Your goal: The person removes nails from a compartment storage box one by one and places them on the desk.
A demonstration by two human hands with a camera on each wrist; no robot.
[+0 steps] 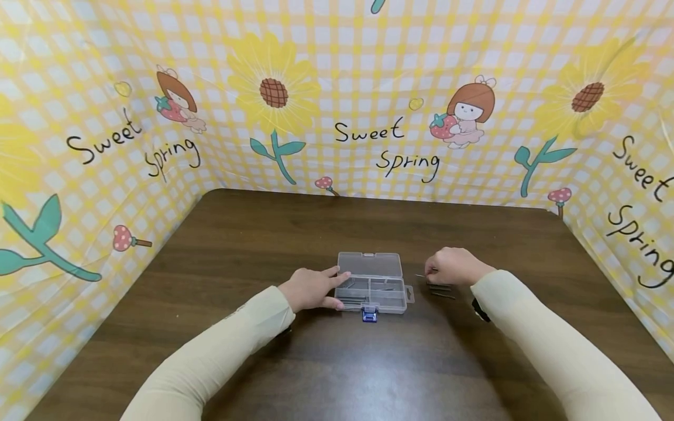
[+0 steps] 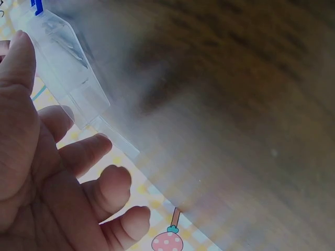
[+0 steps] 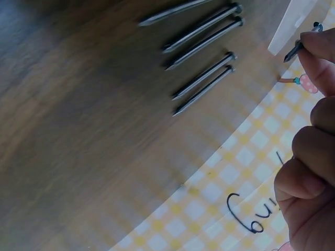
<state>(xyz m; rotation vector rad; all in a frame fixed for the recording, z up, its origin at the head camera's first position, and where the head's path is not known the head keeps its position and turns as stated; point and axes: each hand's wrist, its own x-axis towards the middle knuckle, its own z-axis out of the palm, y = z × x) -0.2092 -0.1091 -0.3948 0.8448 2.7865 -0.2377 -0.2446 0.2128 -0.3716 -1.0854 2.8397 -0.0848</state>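
A clear plastic compartment box [image 1: 387,303] stands on the table, its hinged lid [image 1: 368,265] raised at the back and its blue latch [image 1: 370,316] at the front. Nails lie inside some compartments. My left hand [image 1: 313,288] rests against the box's left side, thumb and fingers spread along it; the left wrist view shows the palm side with fingers slightly bent. Right of the box, my right hand [image 1: 455,266] pinches a nail [image 3: 296,50] between thumb and forefinger, just above the table. Several loose nails [image 3: 203,31] lie in a row beneath that hand.
The brown wooden table [image 1: 253,234] has a patterned yellow-check cloth [image 1: 363,88] rising along its back and sides. A clear hanging tab [image 1: 410,293] juts from the box's right end, between the box and the loose nails.
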